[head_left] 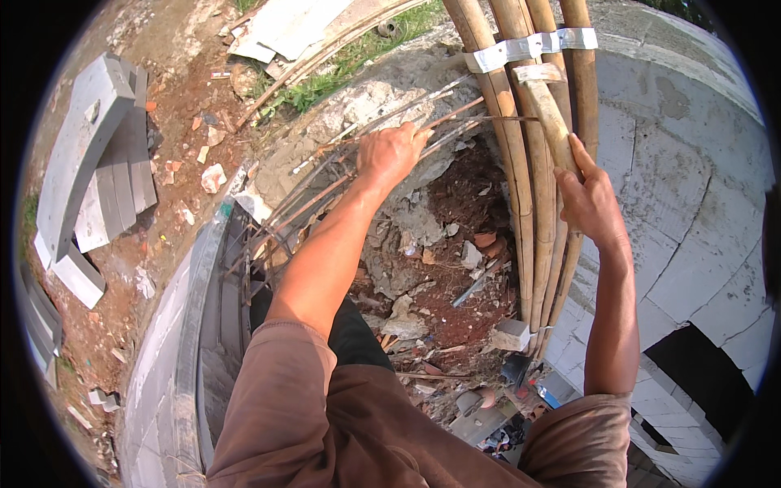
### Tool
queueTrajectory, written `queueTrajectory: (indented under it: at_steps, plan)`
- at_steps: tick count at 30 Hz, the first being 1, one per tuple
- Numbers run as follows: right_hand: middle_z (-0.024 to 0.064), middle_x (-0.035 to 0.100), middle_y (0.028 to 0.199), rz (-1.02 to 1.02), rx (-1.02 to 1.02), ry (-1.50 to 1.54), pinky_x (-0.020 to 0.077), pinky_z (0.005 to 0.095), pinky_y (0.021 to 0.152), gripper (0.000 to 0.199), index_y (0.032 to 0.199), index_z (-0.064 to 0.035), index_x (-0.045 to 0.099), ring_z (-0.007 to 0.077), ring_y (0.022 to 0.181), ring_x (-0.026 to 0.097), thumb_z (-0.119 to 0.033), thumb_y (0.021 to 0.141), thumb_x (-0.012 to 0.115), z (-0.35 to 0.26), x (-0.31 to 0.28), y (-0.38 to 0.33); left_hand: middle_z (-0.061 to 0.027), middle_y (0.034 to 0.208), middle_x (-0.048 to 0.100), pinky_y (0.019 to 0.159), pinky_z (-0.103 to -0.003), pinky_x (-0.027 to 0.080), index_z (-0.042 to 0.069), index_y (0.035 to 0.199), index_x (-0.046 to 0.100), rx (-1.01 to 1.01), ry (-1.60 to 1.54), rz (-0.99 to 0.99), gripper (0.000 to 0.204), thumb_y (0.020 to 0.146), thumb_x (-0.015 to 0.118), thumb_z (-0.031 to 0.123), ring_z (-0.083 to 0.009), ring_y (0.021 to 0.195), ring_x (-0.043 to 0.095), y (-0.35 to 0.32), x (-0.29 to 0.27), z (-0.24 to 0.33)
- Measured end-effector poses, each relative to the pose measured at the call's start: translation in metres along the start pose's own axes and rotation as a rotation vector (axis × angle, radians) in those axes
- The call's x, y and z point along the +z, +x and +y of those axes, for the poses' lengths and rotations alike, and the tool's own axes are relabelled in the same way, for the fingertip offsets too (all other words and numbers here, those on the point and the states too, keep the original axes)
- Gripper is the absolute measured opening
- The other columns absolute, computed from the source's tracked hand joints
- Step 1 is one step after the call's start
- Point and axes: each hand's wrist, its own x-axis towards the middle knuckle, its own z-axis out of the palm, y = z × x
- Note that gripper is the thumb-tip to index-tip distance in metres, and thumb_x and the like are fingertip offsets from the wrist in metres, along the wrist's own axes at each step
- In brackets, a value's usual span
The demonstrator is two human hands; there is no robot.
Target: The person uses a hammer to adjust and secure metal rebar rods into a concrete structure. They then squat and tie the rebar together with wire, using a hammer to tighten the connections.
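My left hand point(394, 153) is closed around thin rusty steel rods point(455, 111) that reach out of the wall's top and run toward the bamboo. To its right, my right hand point(592, 198) wraps a shorter bamboo pole point(547, 114), its index finger lying along the side. This pole has a pale, wider upper end and leans against several long upright bamboo poles point(514, 154). A whitish strap point(533, 49) binds those poles together near the top. The lower part of the pole in my right hand is hidden among the others.
Below lies reddish soil with rubble point(455, 276). A grey block wall point(675, 187) with dark openings stands at right; another curved wall edge point(195, 342) is at left, near bent steel rods point(277, 236). Grey concrete slabs point(89, 146) lie at far left.
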Motion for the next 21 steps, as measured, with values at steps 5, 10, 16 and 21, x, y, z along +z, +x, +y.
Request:
queueTrajectory:
  at_steps: [5,10,16,21]
  plan:
    - [0.0088,0.061,0.075,-0.135,0.057,0.181,0.0474,0.0278,0.051,0.059,0.138,0.0001,0.039,0.0102,0.05,0.054,-0.016,0.083,0.053,-0.003,-0.031,0.0,-0.0143,0.052,0.058,0.047,-0.043,0.047,0.006,0.073,0.06,0.051,0.003,0.095,0.032,0.086,0.061,0.035,-0.0308,0.048,0.06,-0.003,0.005,-0.007]
    - [0.0067,0.059,0.071,0.113,0.031,0.109,0.046,0.0275,0.05,0.058,0.138,-0.0013,0.04,0.0102,0.05,0.052,-0.017,0.084,0.056,-0.003,-0.026,0.01,-0.015,0.059,0.062,0.048,-0.042,0.049,0.005,0.08,0.06,-0.017,0.001,-0.077,0.035,0.09,0.055,0.037,-0.0295,0.051,0.063,-0.002,-0.003,0.0]
    - [0.0059,0.056,0.068,-0.273,0.042,0.092,0.0443,0.0274,0.048,0.056,0.137,-0.0012,0.041,0.0104,0.047,0.049,-0.017,0.085,0.054,0.005,-0.018,-0.008,-0.0153,0.059,0.062,0.05,-0.043,0.05,0.004,0.08,0.061,0.014,0.029,-0.043,0.035,0.091,0.055,0.038,-0.0295,0.053,0.064,0.001,-0.005,-0.002]
    - [0.0094,0.06,0.069,0.112,0.022,0.228,0.0452,0.0295,0.047,0.057,0.138,0.0012,0.039,0.0113,0.048,0.052,-0.017,0.085,0.051,-0.003,-0.03,0.002,-0.0168,0.06,0.062,0.054,-0.043,0.051,0.003,0.082,0.062,0.004,0.028,-0.012,0.034,0.089,0.057,0.036,-0.0313,0.055,0.064,0.001,-0.01,-0.002]
